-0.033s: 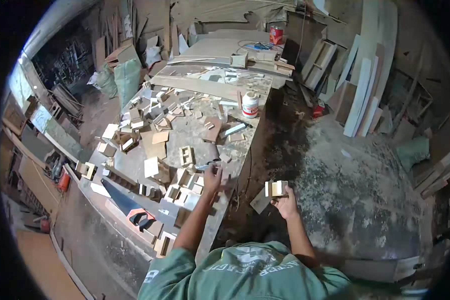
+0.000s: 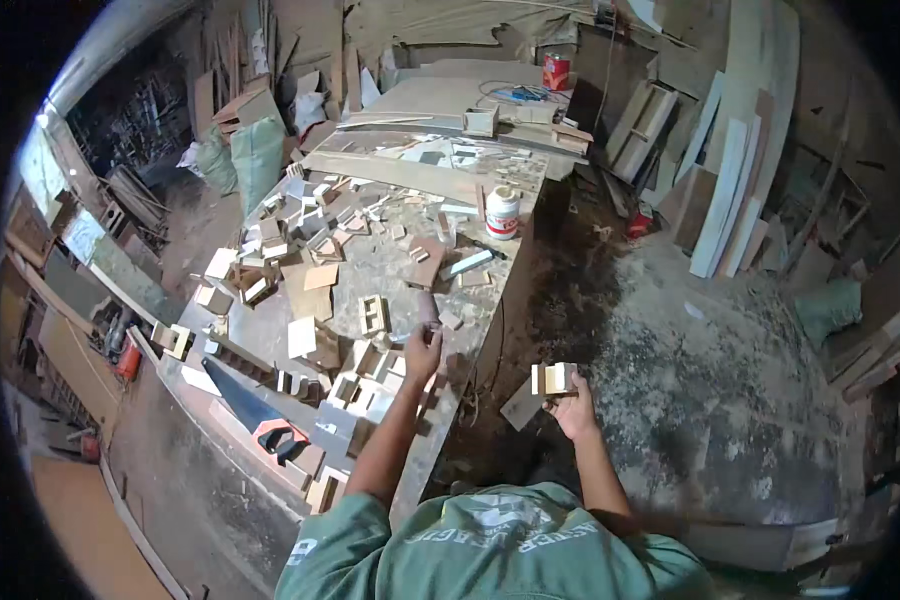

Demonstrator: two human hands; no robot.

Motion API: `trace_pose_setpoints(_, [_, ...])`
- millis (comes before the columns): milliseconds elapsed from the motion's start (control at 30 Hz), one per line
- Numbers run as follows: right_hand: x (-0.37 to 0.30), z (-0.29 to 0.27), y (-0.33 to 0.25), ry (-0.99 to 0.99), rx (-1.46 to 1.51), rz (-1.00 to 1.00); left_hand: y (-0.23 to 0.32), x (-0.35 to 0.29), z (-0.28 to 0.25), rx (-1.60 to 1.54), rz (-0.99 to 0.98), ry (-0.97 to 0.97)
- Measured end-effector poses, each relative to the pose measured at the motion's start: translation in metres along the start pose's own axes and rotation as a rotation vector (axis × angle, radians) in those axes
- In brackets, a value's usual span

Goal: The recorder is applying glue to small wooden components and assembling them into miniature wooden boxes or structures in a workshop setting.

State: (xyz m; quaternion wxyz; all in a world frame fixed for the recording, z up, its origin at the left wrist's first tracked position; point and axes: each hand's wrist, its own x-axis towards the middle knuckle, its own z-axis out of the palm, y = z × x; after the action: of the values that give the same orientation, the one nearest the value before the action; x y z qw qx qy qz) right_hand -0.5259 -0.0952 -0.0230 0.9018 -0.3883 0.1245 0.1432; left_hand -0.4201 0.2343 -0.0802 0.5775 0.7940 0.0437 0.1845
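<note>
The head view looked down on a long workbench (image 2: 390,255) in a dusty wood shop. The bench top was grey and covered with small wood blocks and scraps. Right of the bench the floor (image 2: 690,370) was dark dirt with pale dust on it. Long boards (image 2: 725,190) leaned on the wall past the far right end of the bench. A green sack (image 2: 255,150) stood at the bench's far left corner.

The left hand (image 2: 422,350) was over the near part of the bench. Its fingers were curled around a small dark piece (image 2: 427,305) that stuck up out of the hand. What the piece was could not be told. The right hand (image 2: 573,408) was off the bench, out over the floor just right of the bench edge. Its fingers were closed on a small wood frame (image 2: 553,378), pale and boxy, held up in the air. A flat scrap of wood (image 2: 521,405) showed just left of the frame, but whether the hand held it too could not be told.

On the bench, a hand saw (image 2: 255,410) with an orange and black handle lay near the left edge, close to the person. More little frames (image 2: 360,385) lay in a bunch just left of the left hand. One frame (image 2: 373,315) lay alone a bit farther up the bench. A white jar (image 2: 502,212) with a red lid stood near the bench's right edge, well past the hands. A red can (image 2: 556,72) stood at the far end.
</note>
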Motion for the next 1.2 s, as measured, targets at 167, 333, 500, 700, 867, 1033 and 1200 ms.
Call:
trace_pose_setpoints(167, [0.076, -0.052, -0.039, 0.022, -0.025, 0.046, 0.024, 0.095, 0.032, 0.202, 0.108, 0.042])
trace_pose_setpoints(333, [0.159, -0.059, -0.085, -0.004, -0.052, 0.121, 0.007, 0.185, 0.042, 0.638, 0.272, 0.093])
trace_pose_setpoints(500, [0.241, -0.08, -0.112, -0.015, -0.129, 0.236, -0.011, 0.233, 0.06, 0.889, 0.065, 0.023])
trace_pose_setpoints(700, [0.303, -0.076, -0.127, -0.111, -0.163, 0.404, -0.064, 0.242, 0.036, 0.938, 0.035, -0.148])
trace_pose_setpoints(867, [0.339, -0.061, -0.128, -0.076, -0.27, 0.528, -0.065, 0.228, 0.037, 0.971, -0.006, -0.209])
trace_pose_setpoints(1033, [0.366, -0.044, -0.122, -0.229, -0.257, 0.562, -0.022, 0.193, 0.063, 0.687, -0.058, 0.324])
trace_pose_setpoints(1200, [0.375, -0.005, -0.112, -0.322, -0.306, 0.608, -0.044, 0.109, 0.038, -0.576, -0.562, 0.8])
